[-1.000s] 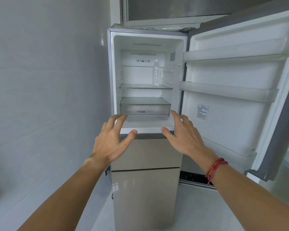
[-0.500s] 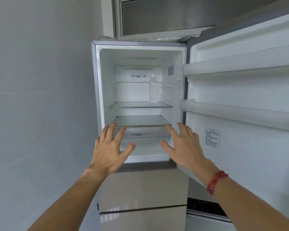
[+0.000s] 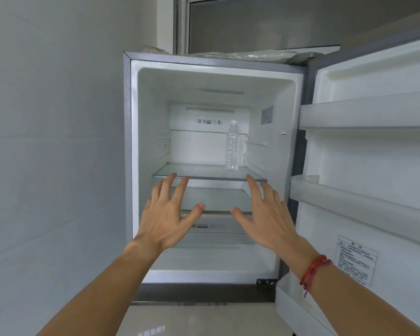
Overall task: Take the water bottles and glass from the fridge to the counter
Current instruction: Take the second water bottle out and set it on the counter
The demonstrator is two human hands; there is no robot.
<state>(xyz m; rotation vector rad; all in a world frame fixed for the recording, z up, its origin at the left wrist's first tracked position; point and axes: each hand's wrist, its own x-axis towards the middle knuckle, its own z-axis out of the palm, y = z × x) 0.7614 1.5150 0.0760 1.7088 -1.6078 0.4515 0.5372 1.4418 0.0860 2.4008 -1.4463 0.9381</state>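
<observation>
Clear water bottle (image 3: 232,145) with a white cap, upright just right of the frame's centre, at the right rear of the glass shelf (image 3: 199,172) inside the fridge (image 3: 127,141). Stands near the right inner wall, well apart from both hands.

Below the shelf, a second pane and a drawer (image 3: 216,226), partly hidden behind the hands. Crumpled clear plastic wrap (image 3: 247,54) on the fridge top. Fridge door (image 3: 378,214) swung open along the right of the frame, with white door shelves (image 3: 364,112) and a printed label (image 3: 355,258) lower down. Pale wall (image 3: 54,141) filling the left; grey panel (image 3: 277,20) in a white frame at the top. Between bottle and hands, only bare shelf surface and its front edge.

Left hand (image 3: 166,215) just below centre, back toward the camera, fingers straight and spread, thumb out to the right; holds nothing. Right hand (image 3: 268,214) beside it, likewise flat, spread and empty, with a red cord bracelet (image 3: 313,270) on the wrist. Fingertips of both overlap the shelf's front edge in the picture; whether they touch it cannot be told.
</observation>
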